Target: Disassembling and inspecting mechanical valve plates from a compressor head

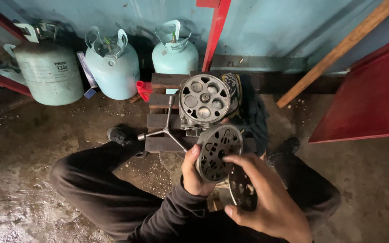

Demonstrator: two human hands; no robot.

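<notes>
Left hand (193,173) pinches round valve plate (218,152) by rim, held upright just at 6 o'clock of compressor body (203,104) on wooden pallet (160,120). Right hand (266,202) grips thin dark disc (242,188), peeling it off plate. Judged: separating stacked plates; next calls for steady pull, no bending. Three-way wrench (165,130) at 9 o'clock.

Dark slatted wooden pallet (158,120) on stained concrete floor (32,135); atop it, compressor body (202,105), three-armed wrench (164,130), dark cloth (251,110).
</notes>
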